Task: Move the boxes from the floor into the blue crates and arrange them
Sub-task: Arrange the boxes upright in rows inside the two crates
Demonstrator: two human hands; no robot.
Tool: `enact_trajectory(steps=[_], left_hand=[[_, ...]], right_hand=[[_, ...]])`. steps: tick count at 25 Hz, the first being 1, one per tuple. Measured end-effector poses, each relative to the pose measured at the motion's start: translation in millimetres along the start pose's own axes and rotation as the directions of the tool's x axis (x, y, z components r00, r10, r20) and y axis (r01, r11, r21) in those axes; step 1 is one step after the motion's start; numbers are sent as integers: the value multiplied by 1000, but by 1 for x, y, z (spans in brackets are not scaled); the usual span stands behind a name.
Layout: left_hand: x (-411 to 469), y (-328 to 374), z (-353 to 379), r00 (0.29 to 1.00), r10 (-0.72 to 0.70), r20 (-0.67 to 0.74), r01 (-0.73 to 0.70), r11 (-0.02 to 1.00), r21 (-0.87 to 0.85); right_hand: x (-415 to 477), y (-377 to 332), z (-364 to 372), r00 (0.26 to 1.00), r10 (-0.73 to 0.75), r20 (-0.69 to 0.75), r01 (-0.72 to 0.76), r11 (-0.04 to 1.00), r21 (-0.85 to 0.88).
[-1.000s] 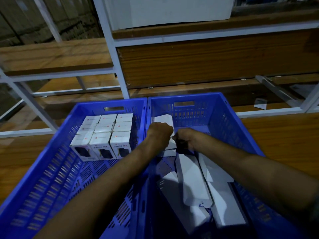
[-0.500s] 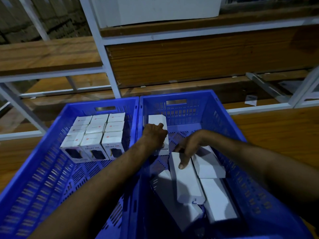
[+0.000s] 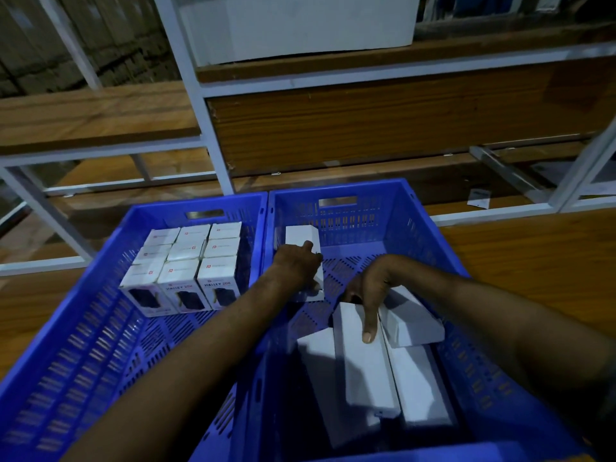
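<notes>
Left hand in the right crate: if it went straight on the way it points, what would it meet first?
The left hand grips the standing white box directly ahead of it. Past that comes probably the right crate's far wall, though depth is unclear.

Bare forearms, left hand (image 3: pixel 296 265), right hand (image 3: pixel 370 288).
</notes>
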State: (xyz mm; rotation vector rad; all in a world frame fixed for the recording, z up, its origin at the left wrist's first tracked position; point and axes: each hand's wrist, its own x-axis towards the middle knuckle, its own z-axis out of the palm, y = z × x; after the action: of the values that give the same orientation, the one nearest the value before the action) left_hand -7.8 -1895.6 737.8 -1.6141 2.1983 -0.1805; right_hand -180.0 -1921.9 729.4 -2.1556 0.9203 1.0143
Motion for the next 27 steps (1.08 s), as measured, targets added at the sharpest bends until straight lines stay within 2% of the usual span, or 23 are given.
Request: enact_trajectory(steps=[2,4,7,11,14,16,20,24,25,27], left_hand=[[1,-1,1,1000,-2,-18,1,998,-68],[2,-2,-2,999,-27,-43,17,974,-227],[-3,1,-11,996,-50,-72,5,854,-520],[-27,5,-26,999,40,29,-1,600,-800],[-52,15,-38,989,82,122,91,311,-946],[-68,21,-43,978,108,179,155,205,-967],[-75,22,-41,971,86,222,208,145,-967],[-84,24,-51,916,225,331,307,138,-942],[-86,24,-53,899,261,352,338,98,-936],[-86,25,-58,882,308,356,393,-63,-918]], right_hand=[[-20,2,-4,999,-39,-13,40,993,112],[-35,10,-9,994,-110,18,103,970,219],[-52,23,-12,981,-194,-3,181,910,372],[-71,39,-17,955,-274,-113,292,802,522],[-86,52,-20,932,-300,-206,363,723,588],[-95,57,-23,916,-278,-289,401,669,626],[-113,58,-29,852,-278,-443,520,530,669],[-131,51,-31,795,-271,-542,597,504,624],[-134,48,-30,781,-266,-565,612,504,609],[-137,43,-27,759,-274,-591,637,504,584]])
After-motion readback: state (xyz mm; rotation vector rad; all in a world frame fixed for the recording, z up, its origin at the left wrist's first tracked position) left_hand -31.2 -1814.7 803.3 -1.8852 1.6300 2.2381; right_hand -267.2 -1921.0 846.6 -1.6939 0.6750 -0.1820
